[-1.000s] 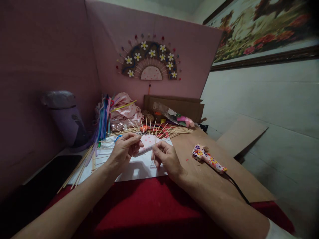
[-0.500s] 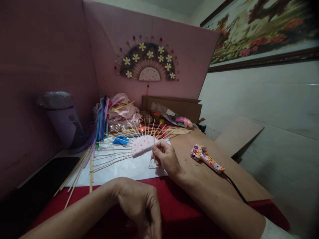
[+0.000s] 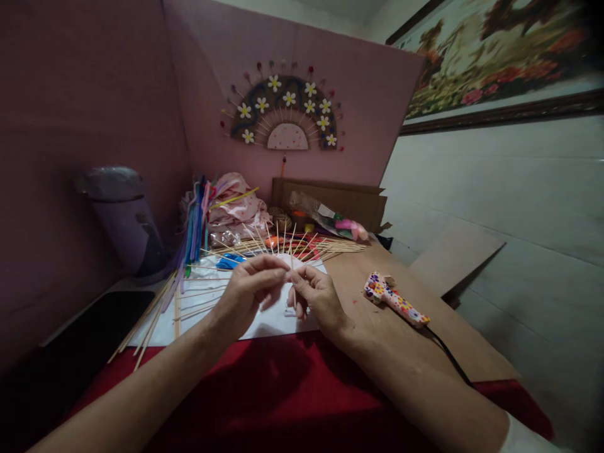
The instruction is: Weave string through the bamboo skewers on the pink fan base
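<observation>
My right hand (image 3: 323, 299) pinches a thin wooden stick (image 3: 292, 255) upright between thumb and fingers. The fingertips of my left hand (image 3: 252, 289) are closed together at the same stick, touching the right fingers. Behind them lies a half-round pink piece with red spots (image 3: 283, 257), mostly hidden by my hands. Several wooden sticks fan out from its curved edge over a white sheet (image 3: 271, 327).
A flower-patterned glue gun (image 3: 396, 302) with a black cord lies on the brown board (image 3: 453, 333) at right. Loose sticks (image 3: 144, 333), pipe cleaners (image 3: 192, 226) and a purple container (image 3: 127, 233) stand left. A finished flowered fan (image 3: 287, 110) hangs on the pink panel.
My left hand has risen from the front edge of the table to meet my right hand at the stick. The right hand still holds the stick. The view has shifted slightly.
</observation>
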The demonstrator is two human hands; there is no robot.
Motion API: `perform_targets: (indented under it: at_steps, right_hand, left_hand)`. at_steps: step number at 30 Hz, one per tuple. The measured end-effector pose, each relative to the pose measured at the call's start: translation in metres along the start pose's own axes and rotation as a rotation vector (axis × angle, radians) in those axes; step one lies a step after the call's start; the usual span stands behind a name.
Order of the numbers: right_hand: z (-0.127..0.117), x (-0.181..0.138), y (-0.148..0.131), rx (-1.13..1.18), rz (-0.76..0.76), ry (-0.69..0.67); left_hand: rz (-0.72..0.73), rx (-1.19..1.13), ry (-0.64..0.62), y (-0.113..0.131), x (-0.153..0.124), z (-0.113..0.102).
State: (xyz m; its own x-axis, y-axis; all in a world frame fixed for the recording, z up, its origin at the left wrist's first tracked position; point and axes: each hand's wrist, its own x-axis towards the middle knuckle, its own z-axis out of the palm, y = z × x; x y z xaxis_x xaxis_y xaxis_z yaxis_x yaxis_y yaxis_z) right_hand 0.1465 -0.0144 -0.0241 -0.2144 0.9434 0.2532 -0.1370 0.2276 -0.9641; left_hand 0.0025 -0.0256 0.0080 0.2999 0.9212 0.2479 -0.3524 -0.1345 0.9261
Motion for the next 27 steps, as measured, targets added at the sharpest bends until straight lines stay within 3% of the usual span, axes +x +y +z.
perform_targets:
  at_steps: [1,3,6,9,14,19,23,27]
  right_hand:
    - [0.000,0.000,0.000,0.013,0.008,-0.016]
    - [0.000,-0.001,-0.001,0.037,0.015,-0.046]
    - [0.000,-0.001,-0.001,0.060,0.034,-0.123]
    - [0.002,-0.001,-0.002,0.062,0.073,-0.221]
    - [0.005,-0.005,-0.002,-0.011,0.236,-0.361]
    - [0.005,-0.008,-0.002,-0.047,0.268,-0.496]
    - [0.004,-0.007,0.000,-0.006,0.265,-0.442]
    - [0.002,-0.004,0.004,0.072,0.277,-0.363]
  left_hand:
    - [0.054,0.012,0.139,-0.001,0.004,-0.002]
    - [0.051,0.050,0.269,-0.003,0.009,-0.005]
    - [-0.065,0.057,0.200,-0.009,0.013,-0.006]
    - [-0.063,0.050,0.134,-0.013,0.013,-0.005]
    - [-0.059,-0.029,0.235,-0.010,0.014,-0.013]
    - [-0.086,-0.106,0.322,-0.003,0.018,-0.020]
    - [-0.079,-0.129,0.373,0.001,0.019,-0.021]
    - [-0.093,-0.122,0.338,-0.004,0.020,-0.020]
